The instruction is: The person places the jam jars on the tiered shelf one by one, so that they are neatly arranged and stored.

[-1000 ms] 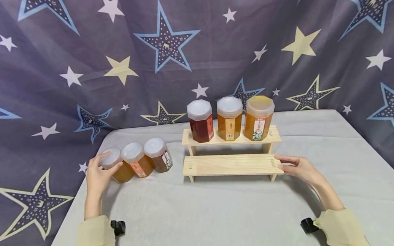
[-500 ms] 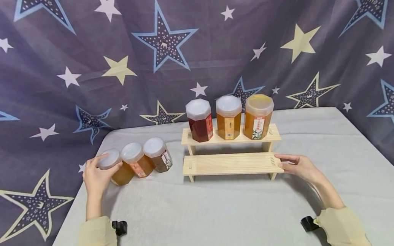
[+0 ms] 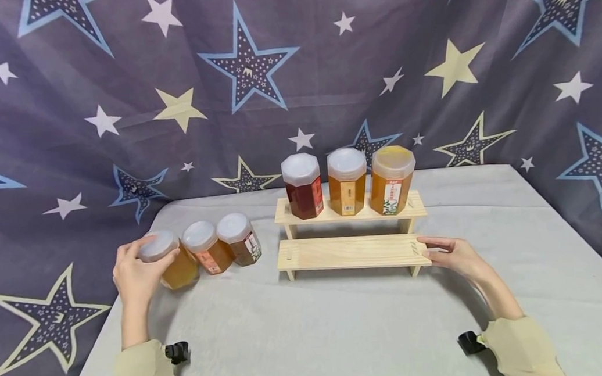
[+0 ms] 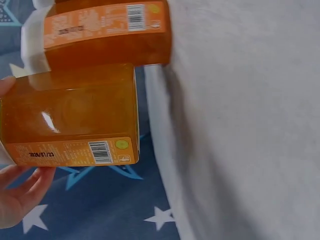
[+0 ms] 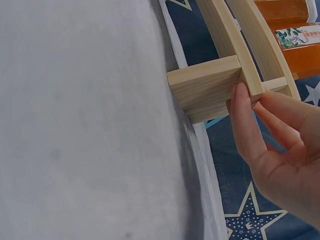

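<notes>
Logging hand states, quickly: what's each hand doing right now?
Left hand: holding the leftmost amber faceted, white-lidded jar.
Right hand: pinching the lower flat pale-wood shelf.

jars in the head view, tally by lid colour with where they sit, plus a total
White-lidded jars: 5 (3 at the left, 2 on the upper wooden shelf)
Yellow-lidded jar: 1 (right end of that shelf)
Total: 6

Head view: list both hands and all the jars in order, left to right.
Left hand → held amber jar → orange-labelled jar → brown jar → dark red jar → yellow-labelled amber jar → yellowish-lidded amber jar → right hand.
</notes>
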The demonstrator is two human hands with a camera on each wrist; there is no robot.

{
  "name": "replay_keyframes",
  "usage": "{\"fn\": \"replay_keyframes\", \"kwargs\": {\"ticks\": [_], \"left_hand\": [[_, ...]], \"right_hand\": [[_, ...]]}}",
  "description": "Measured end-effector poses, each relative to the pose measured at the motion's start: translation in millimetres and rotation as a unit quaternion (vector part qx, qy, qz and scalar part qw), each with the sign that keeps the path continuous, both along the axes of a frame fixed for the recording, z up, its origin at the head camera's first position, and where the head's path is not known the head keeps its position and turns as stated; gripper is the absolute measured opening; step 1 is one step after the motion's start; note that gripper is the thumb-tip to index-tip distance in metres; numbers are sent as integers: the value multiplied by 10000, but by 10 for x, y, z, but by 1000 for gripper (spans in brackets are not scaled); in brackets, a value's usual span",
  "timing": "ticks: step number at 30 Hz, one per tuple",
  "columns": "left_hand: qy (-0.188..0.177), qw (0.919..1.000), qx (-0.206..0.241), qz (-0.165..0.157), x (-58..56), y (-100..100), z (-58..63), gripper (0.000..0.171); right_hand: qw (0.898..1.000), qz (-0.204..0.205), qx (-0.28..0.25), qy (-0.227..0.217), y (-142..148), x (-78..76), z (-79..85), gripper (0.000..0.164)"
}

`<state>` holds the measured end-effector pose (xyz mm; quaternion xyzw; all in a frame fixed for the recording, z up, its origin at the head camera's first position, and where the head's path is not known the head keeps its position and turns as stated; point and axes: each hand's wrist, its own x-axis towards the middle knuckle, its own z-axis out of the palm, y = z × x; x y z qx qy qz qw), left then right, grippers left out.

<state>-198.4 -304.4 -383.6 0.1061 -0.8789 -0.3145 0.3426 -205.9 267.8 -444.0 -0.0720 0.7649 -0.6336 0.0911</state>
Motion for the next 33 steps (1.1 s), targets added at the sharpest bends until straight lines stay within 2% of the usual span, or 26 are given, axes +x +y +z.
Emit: {"fn": "replay_keyframes", "kwargs": {"ticks": [6,13,19,26,33], "left_hand": [[64,9999,54,150,92,77,149,50],[465,9988,56,173,234,236,354,48],[619,9978,137,211,302,377,526,48],[760,9968,227,52,361,525,585,48],[838,9953,367,-302,325,704,620,47]], "right_hand": [[10000,-1,56,44,-15,1,26,50],[10000,17,17,-4,3,17,35,50],[10000,11,40,-7,27,4,24,50],[9999,55,-74,-75,-5,23,25,50],[9999,36,-113,-84,-4,11,18,51]]}}
